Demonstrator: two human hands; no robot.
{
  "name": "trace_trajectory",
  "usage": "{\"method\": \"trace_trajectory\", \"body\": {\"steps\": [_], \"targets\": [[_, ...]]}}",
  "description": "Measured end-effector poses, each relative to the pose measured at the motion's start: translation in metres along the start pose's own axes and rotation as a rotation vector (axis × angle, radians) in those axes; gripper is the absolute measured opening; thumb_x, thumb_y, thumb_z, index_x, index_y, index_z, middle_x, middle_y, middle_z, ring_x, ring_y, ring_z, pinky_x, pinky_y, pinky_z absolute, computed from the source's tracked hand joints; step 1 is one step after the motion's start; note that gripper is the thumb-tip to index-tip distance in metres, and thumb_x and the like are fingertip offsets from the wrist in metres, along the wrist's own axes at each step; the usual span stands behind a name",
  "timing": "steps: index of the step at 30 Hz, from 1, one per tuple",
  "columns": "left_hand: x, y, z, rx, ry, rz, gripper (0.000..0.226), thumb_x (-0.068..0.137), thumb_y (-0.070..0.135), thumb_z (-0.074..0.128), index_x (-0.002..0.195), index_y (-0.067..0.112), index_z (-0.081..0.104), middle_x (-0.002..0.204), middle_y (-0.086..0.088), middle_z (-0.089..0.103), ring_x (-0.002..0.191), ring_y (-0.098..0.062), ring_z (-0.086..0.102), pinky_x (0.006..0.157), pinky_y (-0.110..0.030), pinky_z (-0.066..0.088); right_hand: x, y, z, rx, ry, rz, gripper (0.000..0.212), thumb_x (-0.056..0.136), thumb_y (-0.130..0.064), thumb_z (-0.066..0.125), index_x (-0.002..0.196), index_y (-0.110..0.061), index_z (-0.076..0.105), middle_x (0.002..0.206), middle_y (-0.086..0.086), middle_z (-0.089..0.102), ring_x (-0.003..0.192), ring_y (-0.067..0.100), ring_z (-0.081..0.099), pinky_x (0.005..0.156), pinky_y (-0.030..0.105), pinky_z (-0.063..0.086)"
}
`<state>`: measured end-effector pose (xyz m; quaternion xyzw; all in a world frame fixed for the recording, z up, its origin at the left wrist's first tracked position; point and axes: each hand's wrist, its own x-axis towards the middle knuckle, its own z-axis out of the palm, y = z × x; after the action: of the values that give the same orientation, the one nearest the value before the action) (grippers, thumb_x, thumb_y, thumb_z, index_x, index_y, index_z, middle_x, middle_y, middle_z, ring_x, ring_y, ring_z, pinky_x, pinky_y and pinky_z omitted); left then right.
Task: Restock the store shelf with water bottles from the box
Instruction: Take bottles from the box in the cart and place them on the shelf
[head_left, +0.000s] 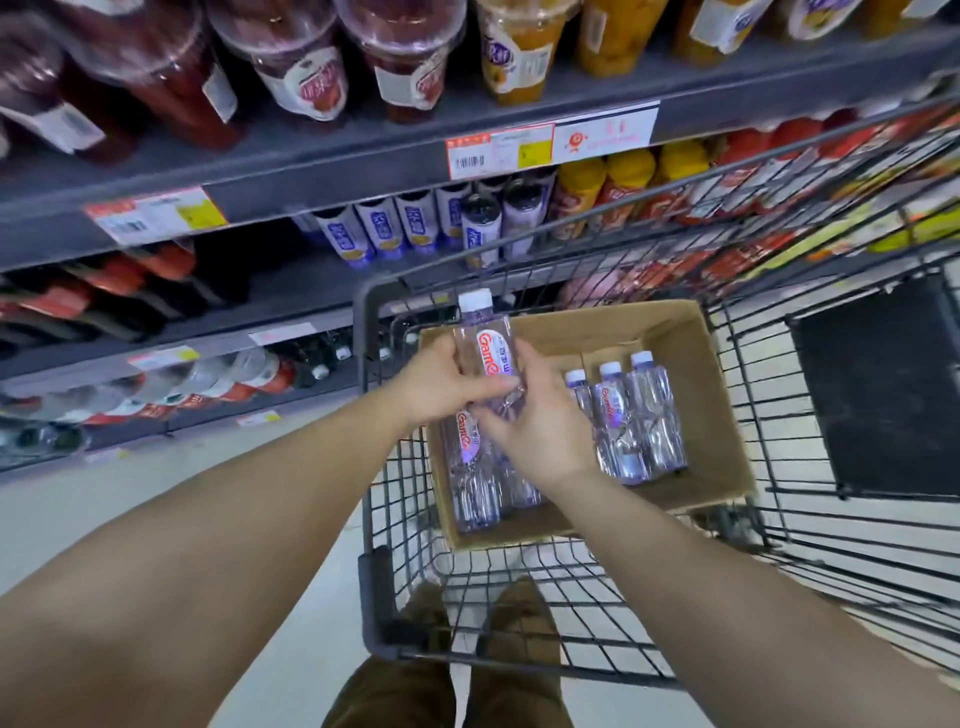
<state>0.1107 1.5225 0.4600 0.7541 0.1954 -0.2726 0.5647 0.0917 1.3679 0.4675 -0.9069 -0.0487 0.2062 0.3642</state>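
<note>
A clear water bottle (485, 338) with a white cap and a red-lettered label is held upright above the cardboard box (706, 415). My left hand (441, 382) grips its left side and my right hand (535, 421) wraps its lower right side. Beneath my hands, more bottles (475, 483) stand in the box's left part, partly hidden by my right hand. Three bottles (631, 415) stand together in its right part. The box sits inside a wire shopping cart (571, 587). Water bottles (223, 379) lie in a row on the low shelf at the left.
Grey store shelves (337, 166) rise to the left and ahead, holding fruit cups, purple-labelled bottles (389, 228) and yellow-capped cans (623, 182). The cart's black child-seat flap (878, 384) is at the right. My shoes (472, 618) show through the cart's wire floor.
</note>
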Motion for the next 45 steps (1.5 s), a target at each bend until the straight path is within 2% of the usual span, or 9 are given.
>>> {"method": "trace_trajectory", "body": {"steps": [3,6,13,17,26,32,38,42,45], "targets": [[-0.002,0.003,-0.003,-0.050,-0.002,-0.016,0.092,0.042,0.052,0.093,0.119,0.017,0.057,0.109,-0.003,0.073,0.102,-0.020,0.070,0.096,-0.047,0.054,-0.002,0.002,0.002,0.059,-0.011,0.008,0.094,0.080,-0.043,0.074,0.153,-0.028,0.017,0.148,0.001,0.041,0.125,0.021,0.050,0.096,0.033,0.043],[-0.002,0.006,-0.008,0.019,0.092,0.014,0.065,0.060,0.035,0.091,0.112,0.022,0.054,0.110,0.001,0.071,0.100,-0.016,0.069,0.096,-0.045,0.053,-0.004,0.019,0.012,0.015,-0.133,0.128,0.102,0.077,-0.043,0.077,0.154,-0.022,0.013,0.150,0.006,0.038,0.131,0.023,0.044,0.100,0.032,0.040],[0.006,0.009,-0.020,0.122,0.261,0.130,0.069,0.066,0.034,0.087,0.117,0.023,0.042,0.115,0.004,0.066,0.104,-0.015,0.067,0.098,-0.043,0.051,-0.009,0.042,0.072,0.014,-0.458,0.384,0.078,0.086,-0.039,0.069,0.147,-0.011,0.030,0.137,0.010,0.052,0.122,0.027,0.054,0.102,0.036,0.044],[0.005,0.010,-0.019,0.148,0.296,0.179,0.069,0.075,0.021,0.083,0.129,0.013,0.041,0.113,0.005,0.062,0.107,-0.012,0.063,0.099,-0.031,0.049,-0.001,0.045,0.093,-0.061,-0.390,0.412,0.070,0.085,-0.043,0.069,0.138,-0.010,0.037,0.119,0.009,0.060,0.108,0.028,0.061,0.091,0.040,0.052],[-0.025,0.029,-0.030,0.092,0.262,0.220,0.067,0.074,0.023,0.084,0.125,0.018,0.042,0.116,0.006,0.063,0.105,-0.015,0.065,0.099,-0.037,0.050,-0.024,0.023,0.045,-0.050,-0.153,0.423,0.073,0.078,-0.044,0.071,0.137,-0.017,0.037,0.115,0.006,0.062,0.094,0.024,0.063,0.084,0.039,0.053],[-0.083,0.087,-0.053,0.148,0.235,0.367,0.053,0.077,0.027,0.081,0.108,0.016,0.039,0.088,0.015,0.048,0.079,-0.005,0.052,0.071,-0.022,0.039,-0.065,-0.019,-0.014,0.039,0.042,0.417,0.057,0.076,-0.041,0.069,0.122,-0.020,0.044,0.097,-0.002,0.067,0.092,0.027,0.065,0.083,0.038,0.051],[-0.176,0.119,-0.088,0.103,0.211,0.487,0.063,0.072,0.028,0.085,0.116,0.015,0.041,0.107,0.005,0.061,0.087,-0.004,0.059,0.074,-0.019,0.045,-0.111,-0.108,-0.072,0.100,0.240,0.171,0.060,0.074,-0.033,0.078,0.121,-0.023,0.042,0.103,-0.004,0.065,0.091,0.021,0.064,0.078,0.037,0.052],[-0.266,0.126,-0.125,-0.023,0.312,0.543,0.069,0.064,0.021,0.090,0.114,0.017,0.044,0.105,0.001,0.065,0.091,-0.012,0.065,0.094,-0.040,0.053,-0.152,-0.191,-0.100,0.071,0.265,-0.073,0.060,0.071,-0.037,0.083,0.119,-0.023,0.051,0.096,-0.011,0.064,0.085,0.010,0.063,0.070,0.023,0.050],[-0.343,0.129,-0.160,-0.077,0.383,0.581,0.057,0.065,0.017,0.090,0.105,0.017,0.050,0.104,-0.003,0.069,0.091,-0.015,0.067,0.088,-0.036,0.054,-0.194,-0.257,-0.105,0.074,0.277,-0.221,0.086,0.055,-0.063,0.082,0.120,-0.017,0.052,0.105,-0.007,0.067,0.091,0.011,0.064,0.076,0.026,0.053]]}}
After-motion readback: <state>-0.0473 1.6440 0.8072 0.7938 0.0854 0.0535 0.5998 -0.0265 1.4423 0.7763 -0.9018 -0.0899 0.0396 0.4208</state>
